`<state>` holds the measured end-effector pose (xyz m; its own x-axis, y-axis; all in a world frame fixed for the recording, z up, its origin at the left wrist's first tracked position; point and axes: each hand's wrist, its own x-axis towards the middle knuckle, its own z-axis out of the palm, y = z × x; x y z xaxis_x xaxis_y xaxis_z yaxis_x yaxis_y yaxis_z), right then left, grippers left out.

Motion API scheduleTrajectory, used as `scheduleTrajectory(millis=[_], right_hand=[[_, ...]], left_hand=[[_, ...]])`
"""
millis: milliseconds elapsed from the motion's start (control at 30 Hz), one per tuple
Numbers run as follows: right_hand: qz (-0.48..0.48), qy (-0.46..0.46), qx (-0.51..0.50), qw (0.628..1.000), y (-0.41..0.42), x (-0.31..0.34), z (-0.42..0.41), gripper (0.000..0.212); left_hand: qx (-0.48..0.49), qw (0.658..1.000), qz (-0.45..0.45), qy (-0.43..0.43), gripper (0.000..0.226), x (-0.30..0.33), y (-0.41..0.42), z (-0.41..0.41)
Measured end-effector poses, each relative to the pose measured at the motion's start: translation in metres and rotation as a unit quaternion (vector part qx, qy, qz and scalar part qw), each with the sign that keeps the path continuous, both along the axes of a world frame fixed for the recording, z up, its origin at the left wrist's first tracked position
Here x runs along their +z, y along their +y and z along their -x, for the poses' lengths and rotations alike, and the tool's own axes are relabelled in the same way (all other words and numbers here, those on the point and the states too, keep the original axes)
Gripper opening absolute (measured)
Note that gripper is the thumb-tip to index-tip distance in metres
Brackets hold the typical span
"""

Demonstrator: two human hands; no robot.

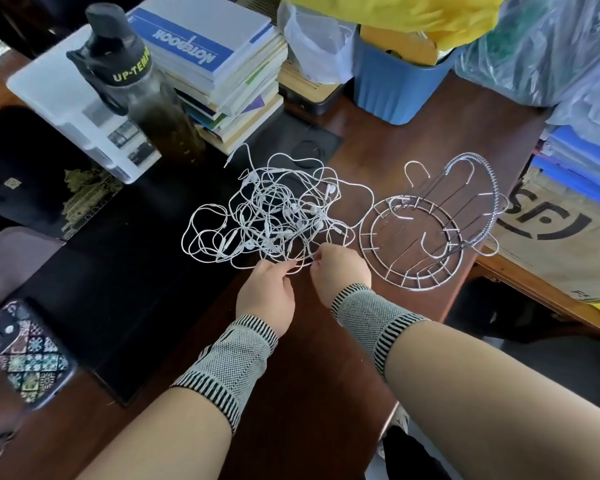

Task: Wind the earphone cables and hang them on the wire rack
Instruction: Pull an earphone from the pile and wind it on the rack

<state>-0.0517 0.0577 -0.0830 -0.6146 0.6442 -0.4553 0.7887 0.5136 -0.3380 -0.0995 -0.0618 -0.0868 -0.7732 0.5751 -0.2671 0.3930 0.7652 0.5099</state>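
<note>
The wooden desk (312, 375) carries every item. A black mat (125, 271) covers the desk area left of the fingers. A stack of books (219, 74) stands far beyond the fingers, to their left, with a dark bottle (132, 77) and a white plastic box (66, 98) further left. A blue bin (395, 84) stands far beyond the fingers, to their right.

The earphone cables (274, 216) lie in 1 tangled white heap directly beyond the fingertips, partly on the mat and partly on bare wood. The wire rack (426, 230) lies flat on the desk, just right of the heap and right of the fingers, with several hooks and a coiled spring arc visible. A phone in a patterned case (25, 355) lies well to the left, nearer the person than the fingers.

The left hand (267, 292) and right hand (340, 271) sit side by side at the near edge of the heap. Each wrist wears 1 knitted grey band. The fingers of the left hand curl around a cable loop. The thumb and fingers of the right hand pinch a cable strand at the same edge.
</note>
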Motion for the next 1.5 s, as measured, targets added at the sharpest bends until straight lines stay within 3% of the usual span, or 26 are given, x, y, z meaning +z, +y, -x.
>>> scheduleTrajectory(millis=[200, 333, 400, 500, 600, 700, 800, 967, 1133, 1233, 1300, 1400, 1500], right_hand=[[-0.010, 0.152, -0.012, 0.988, 0.003, 0.006, -0.030, 0.012], [-0.018, 0.233, -0.025, 0.972, 0.003, 0.011, -0.054, 0.006], [-0.009, 0.255, -0.020, 0.967, 0.000, 0.016, -0.062, 0.003], [0.022, 0.272, -0.038, 0.961, -0.002, 0.026, -0.074, 0.009], [0.030, 0.284, -0.040, 0.958, -0.001, 0.033, -0.085, 0.009], [0.042, 0.281, -0.024, 0.958, -0.002, 0.036, -0.094, 0.008], [0.037, 0.278, 0.020, 0.960, -0.005, 0.037, -0.102, 0.008], [0.039, 0.268, 0.080, 0.959, -0.009, 0.037, -0.113, 0.017], [0.078, 0.187, 0.075, 0.976, -0.006, 0.042, -0.120, 0.011], [0.162, 0.199, -0.111, 0.960, 0.002, 0.046, -0.116, 0.018], [0.217, 0.206, -0.178, 0.937, 0.006, 0.051, -0.109, 0.026], [0.309, 0.177, -0.178, 0.917, 0.006, 0.060, -0.103, 0.029], [0.335, 0.164, -0.160, 0.914, 0.005, 0.061, -0.104, 0.019]], left_hand=[[0.025, 0.999, -0.021, -0.012, 0.024, 0.002, 0.001, 0.001], [0.011, 0.996, -0.037, -0.084, 0.027, 0.007, 0.005, -0.010], [-0.008, 0.993, -0.024, -0.117, 0.028, 0.010, 0.007, -0.017], [-0.018, 0.995, 0.002, -0.099, 0.026, 0.011, 0.009, -0.024], [0.026, 0.988, -0.027, -0.148, 0.024, 0.014, 0.013, -0.027], [0.153, 0.926, -0.130, -0.321, 0.032, 0.027, 0.021, -0.033], [0.261, 0.843, -0.185, -0.432, 0.017, 0.041, 0.029, -0.038], [0.273, 0.822, -0.216, -0.450, 0.009, 0.053, 0.031, -0.043], [0.212, 0.840, -0.213, -0.452, 0.009, 0.060, 0.023, -0.044], [0.124, 0.865, -0.177, -0.453, 0.011, 0.067, 0.016, -0.053], [0.067, 0.874, -0.160, -0.455, 0.010, 0.068, 0.013, -0.060], [-0.011, 0.889, -0.121, -0.441, 0.012, 0.064, 0.010, -0.070], [-0.067, 0.900, -0.086, -0.422, 0.008, 0.060, 0.007, -0.075]])
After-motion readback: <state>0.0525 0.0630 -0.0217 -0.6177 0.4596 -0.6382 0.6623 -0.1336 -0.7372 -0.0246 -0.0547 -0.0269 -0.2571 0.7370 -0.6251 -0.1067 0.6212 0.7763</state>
